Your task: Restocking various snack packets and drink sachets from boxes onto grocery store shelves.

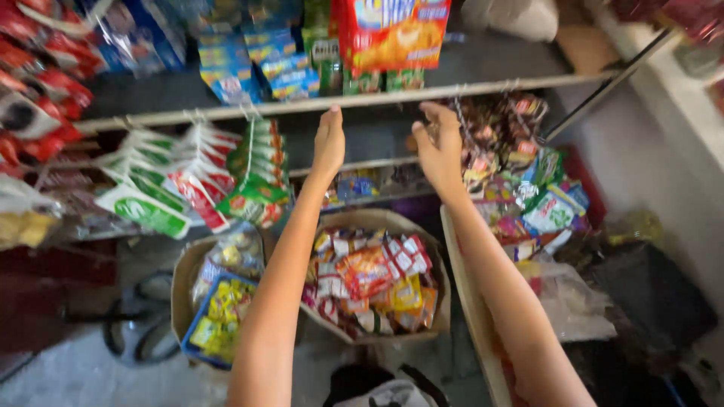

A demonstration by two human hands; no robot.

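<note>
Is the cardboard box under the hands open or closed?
Open: the cardboard box has no lid on, and its snack packets show from above.

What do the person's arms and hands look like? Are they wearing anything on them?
Both arms are bare, with no sleeves showing. The left hand and the right hand wear no gloves, and no rings, watch or bracelets can be seen.

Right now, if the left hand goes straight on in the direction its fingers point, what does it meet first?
Probably the pale horizontal rail: the left hand points up at it, fingertips at or just under it. Whether they touch is unclear.
</note>
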